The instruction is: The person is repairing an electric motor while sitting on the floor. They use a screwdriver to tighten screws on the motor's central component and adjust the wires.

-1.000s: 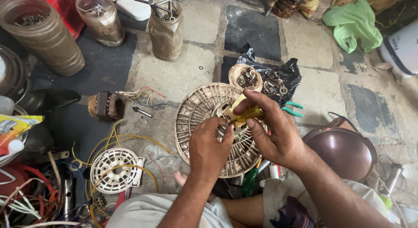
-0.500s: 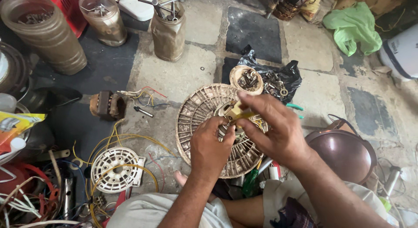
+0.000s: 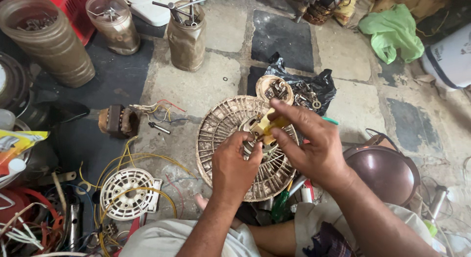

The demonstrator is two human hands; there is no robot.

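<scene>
A round, dirty, slotted fan grille (image 3: 223,124) lies on the stone floor in front of me. My left hand (image 3: 234,167) rests on its middle, fingers curled on the hub. My right hand (image 3: 309,146) holds a yellow-handled screwdriver (image 3: 271,124) whose tip points down into the hub. The hub itself is mostly hidden by both hands.
A small dish of screws (image 3: 274,89) sits on a black plastic bag (image 3: 321,87) behind the grille. A motor coil with coloured wires (image 3: 117,121), a white round grille (image 3: 127,192), several jars (image 3: 186,38) and a brown dome cover (image 3: 385,172) surround me.
My right hand has shifted slightly on the screwdriver, fingers stretching over its handle. The left hand stays on the hub; the view has drifted a little.
</scene>
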